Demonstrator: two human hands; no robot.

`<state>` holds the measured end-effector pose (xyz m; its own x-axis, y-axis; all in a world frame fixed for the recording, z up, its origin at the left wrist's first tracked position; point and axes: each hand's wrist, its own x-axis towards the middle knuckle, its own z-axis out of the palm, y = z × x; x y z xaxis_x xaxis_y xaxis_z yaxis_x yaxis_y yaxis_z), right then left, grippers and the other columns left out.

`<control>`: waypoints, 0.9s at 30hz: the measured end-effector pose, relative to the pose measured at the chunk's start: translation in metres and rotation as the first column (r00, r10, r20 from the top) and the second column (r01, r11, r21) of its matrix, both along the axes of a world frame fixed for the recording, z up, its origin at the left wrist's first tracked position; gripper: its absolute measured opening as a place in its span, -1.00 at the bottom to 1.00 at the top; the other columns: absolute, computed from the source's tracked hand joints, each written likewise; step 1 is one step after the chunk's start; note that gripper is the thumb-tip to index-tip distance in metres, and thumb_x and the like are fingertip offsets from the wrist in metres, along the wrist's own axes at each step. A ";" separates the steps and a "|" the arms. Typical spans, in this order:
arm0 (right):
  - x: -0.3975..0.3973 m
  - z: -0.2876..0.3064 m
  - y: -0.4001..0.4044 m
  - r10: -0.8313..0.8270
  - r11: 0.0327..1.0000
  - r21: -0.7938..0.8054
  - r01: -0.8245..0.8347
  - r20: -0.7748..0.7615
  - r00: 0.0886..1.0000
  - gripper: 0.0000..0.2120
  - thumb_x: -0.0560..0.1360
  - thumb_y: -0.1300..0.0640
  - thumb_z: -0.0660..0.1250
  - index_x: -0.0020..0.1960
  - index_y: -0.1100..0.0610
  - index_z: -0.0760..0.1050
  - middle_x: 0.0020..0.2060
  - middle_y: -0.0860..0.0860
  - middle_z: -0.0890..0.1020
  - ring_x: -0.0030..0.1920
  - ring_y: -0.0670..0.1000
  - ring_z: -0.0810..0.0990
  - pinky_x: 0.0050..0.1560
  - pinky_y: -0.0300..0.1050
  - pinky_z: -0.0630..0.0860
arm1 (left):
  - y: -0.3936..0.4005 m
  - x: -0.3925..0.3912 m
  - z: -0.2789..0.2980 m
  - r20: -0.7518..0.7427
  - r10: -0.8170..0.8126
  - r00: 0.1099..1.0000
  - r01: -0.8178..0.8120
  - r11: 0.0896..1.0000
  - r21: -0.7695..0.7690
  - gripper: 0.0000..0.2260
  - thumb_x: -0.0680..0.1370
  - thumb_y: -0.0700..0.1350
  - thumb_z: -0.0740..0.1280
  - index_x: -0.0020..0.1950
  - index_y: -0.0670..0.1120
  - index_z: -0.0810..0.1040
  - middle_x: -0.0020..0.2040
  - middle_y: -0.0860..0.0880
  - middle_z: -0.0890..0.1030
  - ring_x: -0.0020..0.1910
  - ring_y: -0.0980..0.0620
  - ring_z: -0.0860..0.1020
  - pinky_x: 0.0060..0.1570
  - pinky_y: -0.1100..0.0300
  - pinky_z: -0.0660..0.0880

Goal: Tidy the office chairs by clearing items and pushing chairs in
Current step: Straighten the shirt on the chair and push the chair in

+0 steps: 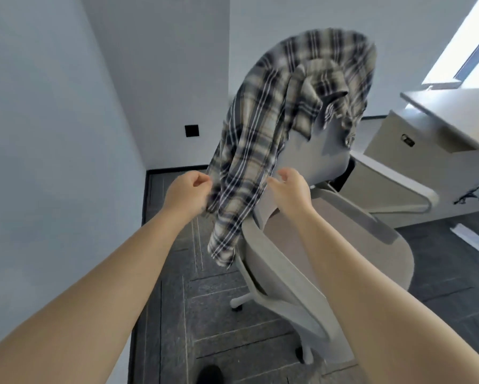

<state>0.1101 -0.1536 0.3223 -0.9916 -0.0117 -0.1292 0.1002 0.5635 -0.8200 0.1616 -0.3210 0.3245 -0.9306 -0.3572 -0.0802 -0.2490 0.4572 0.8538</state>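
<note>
Left hand [189,189] fingers pinched on shirt [263,151] edge; right hand [291,187] fingers half open, touching its other edge, no grip yet. Shirt drapes over chair [310,245] back: soft, light, likely snags on the top. Lift up from the collar. Tabletop [454,112] far right, wall left.

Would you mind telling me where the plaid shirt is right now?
In the head view, centre frame, the plaid shirt hangs over the chair backrest, its lower edge pinched in the left hand.
</note>
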 end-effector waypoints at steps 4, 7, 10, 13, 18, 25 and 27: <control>-0.019 0.042 -0.013 -0.005 0.999 -0.034 0.003 -0.049 0.999 -0.51 0.56 0.06 0.13 0.45 0.16 0.17 0.42 0.07 0.32 0.28 0.08 0.43 -0.02 -0.22 0.29 | -0.011 -0.016 0.030 -0.048 -0.020 0.999 0.021 1.000 0.023 -0.78 0.55 -0.13 0.19 0.11 -0.18 0.52 -0.02 -0.07 0.54 -0.01 -0.02 0.49 0.02 0.12 0.39; -0.048 0.068 -0.030 -0.062 0.995 -0.090 0.053 -0.094 0.994 -0.57 0.54 0.02 0.15 0.37 0.14 0.29 0.21 0.10 0.45 0.02 0.05 0.47 -0.25 -0.19 0.34 | -0.028 -0.043 0.049 -0.088 -0.040 0.995 0.043 0.999 0.027 -0.78 0.55 -0.15 0.20 0.12 -0.20 0.53 0.09 -0.15 0.57 0.00 -0.02 0.49 0.03 0.15 0.38; -0.086 0.098 -0.045 -0.169 0.980 -0.124 0.153 -0.127 0.978 -0.70 0.53 0.02 0.15 0.23 0.06 0.32 -0.01 0.08 0.42 -0.13 0.02 0.44 -0.34 -0.17 0.28 | -0.045 -0.080 0.069 -0.103 -0.090 0.991 0.093 0.995 0.023 -0.78 0.55 -0.16 0.19 0.13 -0.19 0.52 0.11 -0.16 0.58 0.06 -0.10 0.52 0.05 0.11 0.39; -0.120 0.124 -0.058 -0.253 0.963 -0.116 0.242 -0.091 0.963 -0.67 0.50 0.01 0.17 0.18 0.18 0.39 -0.22 0.04 0.40 -0.25 0.00 0.38 -0.26 -0.17 0.28 | -0.059 -0.113 0.085 -0.128 -0.145 0.981 0.147 0.989 0.005 -0.79 0.55 -0.16 0.19 0.12 -0.18 0.52 0.03 -0.12 0.56 -0.05 -0.01 0.49 -0.06 0.16 0.40; -0.144 0.145 -0.071 -0.187 0.963 0.209 0.171 0.060 0.981 -0.55 0.45 0.09 0.33 0.24 0.30 0.38 -0.13 0.05 0.42 -0.14 0.03 0.43 -0.16 -0.17 0.39 | -0.067 -0.157 0.099 -0.143 -0.219 0.965 0.215 0.976 -0.047 -0.77 0.55 -0.18 0.18 0.15 -0.19 0.50 -0.01 -0.04 0.50 -0.02 0.04 0.45 -0.05 0.20 0.35; -0.143 0.143 -0.064 -0.162 0.965 0.221 0.142 0.076 0.984 -0.72 0.41 0.32 0.24 -0.41 0.17 0.22 -0.45 0.01 0.28 -0.46 -0.05 0.26 -0.48 -0.23 0.19 | -0.045 -0.194 0.112 -0.130 -0.341 0.931 0.329 0.939 -0.101 -0.76 0.55 -0.19 0.19 0.19 -0.19 0.47 0.18 -0.16 0.55 0.14 -0.07 0.48 0.08 0.17 0.35; -0.138 0.143 -0.061 -0.130 0.975 0.191 0.112 0.082 0.988 -0.71 0.38 0.32 0.26 -0.41 0.16 0.21 -0.45 0.01 0.28 -0.46 -0.03 0.26 -0.46 -0.19 0.20 | -0.038 -0.199 0.115 -0.136 -0.364 0.922 0.350 0.930 -0.117 -0.75 0.55 -0.19 0.19 0.21 -0.16 0.46 0.18 -0.17 0.55 0.05 -0.03 0.46 0.04 0.16 0.35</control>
<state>-0.0277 -0.2146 0.4654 -0.9676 0.1403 -0.2097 0.2479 0.6839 -0.6862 -0.0375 -0.3595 0.4393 -0.9960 0.0018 0.0890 0.0743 0.5668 0.8205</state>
